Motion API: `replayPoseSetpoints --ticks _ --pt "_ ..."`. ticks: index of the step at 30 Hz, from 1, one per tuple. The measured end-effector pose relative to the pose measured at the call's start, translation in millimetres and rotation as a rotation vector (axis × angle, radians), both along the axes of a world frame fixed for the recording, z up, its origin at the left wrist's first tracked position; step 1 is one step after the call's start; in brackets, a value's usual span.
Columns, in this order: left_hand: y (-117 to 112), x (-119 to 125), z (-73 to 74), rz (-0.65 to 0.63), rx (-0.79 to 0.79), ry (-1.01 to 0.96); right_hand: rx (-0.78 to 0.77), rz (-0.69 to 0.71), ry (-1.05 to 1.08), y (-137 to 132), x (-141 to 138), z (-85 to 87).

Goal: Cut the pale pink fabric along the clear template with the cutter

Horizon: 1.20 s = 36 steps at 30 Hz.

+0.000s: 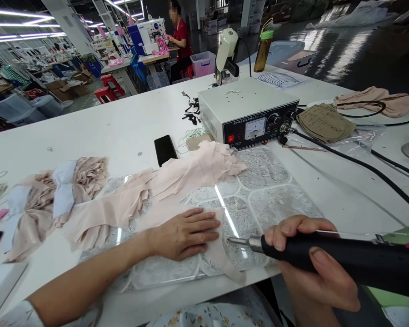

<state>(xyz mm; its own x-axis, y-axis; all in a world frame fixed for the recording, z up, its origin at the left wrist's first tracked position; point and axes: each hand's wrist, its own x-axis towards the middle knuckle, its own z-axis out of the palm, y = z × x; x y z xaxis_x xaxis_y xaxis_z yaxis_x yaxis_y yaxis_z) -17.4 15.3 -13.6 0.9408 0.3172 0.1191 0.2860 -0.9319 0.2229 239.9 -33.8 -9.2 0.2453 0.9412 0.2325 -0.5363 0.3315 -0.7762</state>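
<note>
My left hand [187, 234] lies flat with fingers stretched out, pressing a thin pale pink fabric piece [216, 256] onto a clear patterned mat [276, 202]. In my right hand [313, 259] is a black ultrasonic hand tool [361, 259], fingers wrapped around its body. Its pointed metal tip is just right of the fabric edge, close above the mat; whether it touches I cannot tell. Beyond my left hand lies a loose heap of pink fabric pieces [197, 168], with another heap [112, 209] to its left.
A grey control box [248, 109] with dial and red switch stands behind the mat. A black cable [354, 159] crosses the right side. A phone [165, 150], bundled fabric [64, 186], brown fabric pieces [325, 122] and a bottle [263, 52] are on the table. A person [180, 41] sits sewing beyond.
</note>
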Motion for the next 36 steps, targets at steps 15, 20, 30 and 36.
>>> replayPoseSetpoints --ticks 15,20,30,36 --pt "-36 -9 5.6 0.116 0.054 -0.042 0.023 0.066 0.057 -3 -13 -5.3" --pt "-40 -10 1.7 0.106 0.050 -0.034 0.012 0.092 0.063 -4 -18 -5.7" --pt "-38 -8 4.5 0.070 0.026 -0.015 0.033 0.116 0.041 -6 -17 -3.4" --pt "-38 -8 2.8 0.064 0.026 -0.024 0.015 0.091 0.016 -8 -17 -1.3"
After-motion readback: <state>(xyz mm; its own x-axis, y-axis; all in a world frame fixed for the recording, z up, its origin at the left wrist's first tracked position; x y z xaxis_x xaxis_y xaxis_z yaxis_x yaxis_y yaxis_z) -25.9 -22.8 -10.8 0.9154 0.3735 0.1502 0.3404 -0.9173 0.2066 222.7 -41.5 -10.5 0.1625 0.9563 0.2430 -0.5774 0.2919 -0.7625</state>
